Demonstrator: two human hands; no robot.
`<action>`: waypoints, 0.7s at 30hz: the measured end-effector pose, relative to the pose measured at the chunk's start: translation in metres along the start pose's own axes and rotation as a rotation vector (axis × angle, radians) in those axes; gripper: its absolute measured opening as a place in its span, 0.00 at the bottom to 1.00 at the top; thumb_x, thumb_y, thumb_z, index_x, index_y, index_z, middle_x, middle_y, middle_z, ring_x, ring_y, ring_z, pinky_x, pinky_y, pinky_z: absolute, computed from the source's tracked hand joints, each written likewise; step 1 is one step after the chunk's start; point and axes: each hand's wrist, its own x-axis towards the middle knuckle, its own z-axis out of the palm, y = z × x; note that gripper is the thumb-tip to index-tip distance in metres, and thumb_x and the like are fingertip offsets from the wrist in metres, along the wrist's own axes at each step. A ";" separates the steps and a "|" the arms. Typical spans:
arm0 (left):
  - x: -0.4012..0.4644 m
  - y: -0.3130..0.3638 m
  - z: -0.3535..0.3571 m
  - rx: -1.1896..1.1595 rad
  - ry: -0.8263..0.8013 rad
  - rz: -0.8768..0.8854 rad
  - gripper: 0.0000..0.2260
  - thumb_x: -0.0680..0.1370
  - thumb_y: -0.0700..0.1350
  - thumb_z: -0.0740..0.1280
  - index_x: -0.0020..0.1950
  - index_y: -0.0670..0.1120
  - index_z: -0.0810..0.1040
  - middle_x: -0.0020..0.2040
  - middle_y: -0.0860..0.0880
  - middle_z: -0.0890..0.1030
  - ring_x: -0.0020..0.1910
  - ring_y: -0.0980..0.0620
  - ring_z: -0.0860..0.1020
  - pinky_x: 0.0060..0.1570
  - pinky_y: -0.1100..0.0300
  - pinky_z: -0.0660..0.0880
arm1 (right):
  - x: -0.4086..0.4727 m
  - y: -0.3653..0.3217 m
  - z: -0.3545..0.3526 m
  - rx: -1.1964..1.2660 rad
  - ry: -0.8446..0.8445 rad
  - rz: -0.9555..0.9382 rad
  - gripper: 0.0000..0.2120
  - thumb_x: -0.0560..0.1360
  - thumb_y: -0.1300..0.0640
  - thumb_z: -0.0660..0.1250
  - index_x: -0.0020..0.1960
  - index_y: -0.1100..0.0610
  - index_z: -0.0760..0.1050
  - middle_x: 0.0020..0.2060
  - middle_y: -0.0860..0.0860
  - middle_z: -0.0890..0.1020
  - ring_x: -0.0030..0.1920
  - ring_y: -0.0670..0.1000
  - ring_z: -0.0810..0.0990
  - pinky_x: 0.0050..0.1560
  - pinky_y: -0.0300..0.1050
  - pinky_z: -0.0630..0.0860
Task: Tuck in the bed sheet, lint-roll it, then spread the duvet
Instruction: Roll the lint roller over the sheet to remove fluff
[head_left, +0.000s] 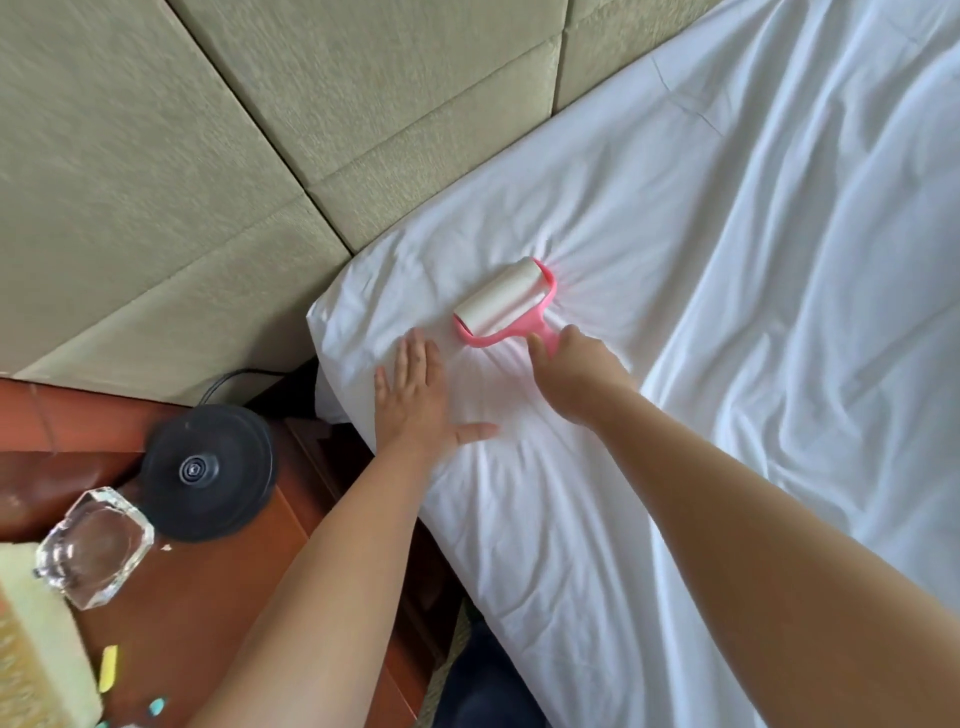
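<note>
**Lint roller on the sheet near the bed corner**

The lint roller (501, 304) lies on the white bed sheet (727, 312) at the centre of the frame, close to the corner of the bed. Its paper roll has the long axis going from lower left to upper right, and the pink handle points toward the lower right, into the right hand (571, 374). The grip of this hand is closed around the handle, fingers curled on it. The left hand (415, 400) rests flat on the sheet just beside the roller, at its lower left, with straight, spread fingers, holding nothing.

The bed edge runs from the corner down to the bottom centre. The padded headboard (260, 130) borders the sheet at the upper left. To the right the sheet is wide and wrinkled. On the wooden tabletop (208, 597) at lower left stand a black round base (208, 470) and a glass ashtray (96, 548).
</note>
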 end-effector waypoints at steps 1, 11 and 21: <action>0.005 -0.002 -0.001 0.010 0.000 0.011 0.62 0.62 0.77 0.62 0.77 0.40 0.36 0.78 0.44 0.35 0.76 0.48 0.35 0.75 0.47 0.40 | 0.007 -0.008 0.000 0.001 0.004 -0.007 0.25 0.80 0.40 0.49 0.63 0.59 0.68 0.58 0.57 0.76 0.59 0.60 0.74 0.50 0.49 0.66; 0.033 -0.013 -0.009 0.077 -0.022 0.046 0.67 0.56 0.79 0.63 0.77 0.40 0.35 0.77 0.44 0.34 0.76 0.49 0.33 0.73 0.44 0.38 | 0.037 -0.046 0.000 0.029 -0.001 -0.004 0.25 0.80 0.40 0.50 0.61 0.60 0.68 0.57 0.57 0.76 0.57 0.59 0.75 0.47 0.47 0.67; 0.022 -0.005 -0.016 0.061 -0.033 0.010 0.63 0.60 0.76 0.65 0.77 0.40 0.35 0.78 0.44 0.36 0.77 0.47 0.37 0.74 0.48 0.41 | 0.009 -0.031 -0.002 0.018 0.007 0.006 0.25 0.81 0.41 0.49 0.61 0.60 0.68 0.57 0.56 0.76 0.57 0.58 0.75 0.46 0.46 0.63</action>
